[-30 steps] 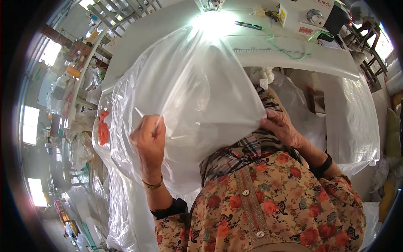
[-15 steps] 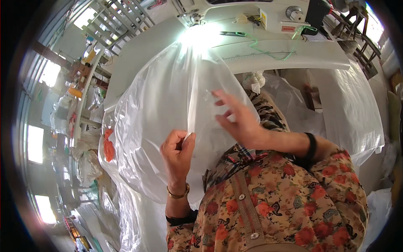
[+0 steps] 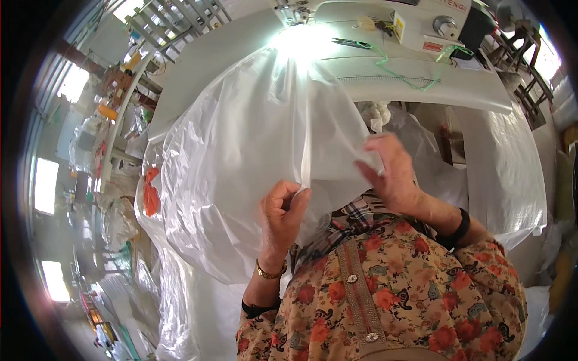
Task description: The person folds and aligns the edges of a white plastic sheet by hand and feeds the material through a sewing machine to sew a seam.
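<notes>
A large sheet of clear plastic film runs from under the bright lamp of the sewing machine down toward me. My left hand pinches the lower end of a narrow folded strip in the film between thumb and fingers. At the film's right edge is my right hand, its thumb and curled fingers apart and slightly blurred. Whether it touches the edge there I cannot tell. Glare hides the spot where the film meets the machine's needle area.
Thread snips and a green thread lie on the machine table. More film hangs at the right. An orange-red bundle shows by the film's left side. A crumpled white wad sits below the table edge.
My right hand has moved right, from over the film to its right edge. My left hand keeps its pinch on the strip. The whole view has shifted slightly.
</notes>
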Motion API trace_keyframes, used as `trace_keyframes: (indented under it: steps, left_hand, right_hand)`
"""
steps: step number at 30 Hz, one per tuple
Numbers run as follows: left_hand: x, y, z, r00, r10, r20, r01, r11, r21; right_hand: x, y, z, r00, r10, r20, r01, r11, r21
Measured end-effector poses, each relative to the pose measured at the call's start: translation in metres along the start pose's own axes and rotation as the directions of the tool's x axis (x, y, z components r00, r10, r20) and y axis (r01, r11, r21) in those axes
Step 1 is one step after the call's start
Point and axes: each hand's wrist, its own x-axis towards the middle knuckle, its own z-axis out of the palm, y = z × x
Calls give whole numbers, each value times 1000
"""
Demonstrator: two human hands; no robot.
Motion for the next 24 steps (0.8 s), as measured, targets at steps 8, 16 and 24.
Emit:
trace_keyframes:
  steps: [8, 16, 24]
  left_hand:
    - [-1, -8, 8, 998, -45, 49, 50, 993, -107]
    - [-3, -7, 13, 993, -46, 105, 46, 999, 4]
    - [0, -15, 11, 996, 3, 91, -4, 1000, 11]
  right_hand:
    - [-24, -10, -3, 769, 524, 366, -625, 737, 258]
    - [15, -50, 13, 893, 21, 450, -227, 885, 408]
    - [16, -63, 16, 888, -170, 428, 124, 983, 133]
